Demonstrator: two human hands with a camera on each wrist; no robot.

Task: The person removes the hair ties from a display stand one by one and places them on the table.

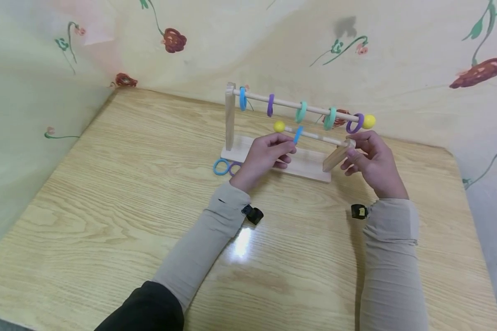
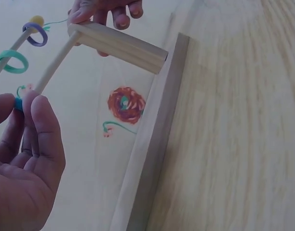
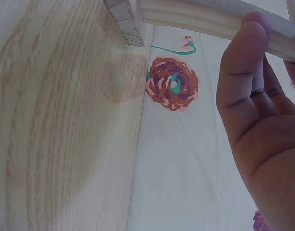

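One blue ring (image 1: 298, 134), in left grip (image 1: 262, 157), at fingertips (image 1: 290, 147)

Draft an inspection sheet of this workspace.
Surface: light wood-grain table.
Parts: pale wooden two-rod stand with yellow end balls; five thin rings (blue, purple, two mint-green, purple) on upper rod; pinched blue ring at lower rod; loose blue ring, half-hidden purple ring beside base.
Clutter: nothing seen.
Hands: left hand holds the pinched blue ring; right hand grips short wooden post.
Cables: nothing seen.
Surroundings: cream floral wall covering.
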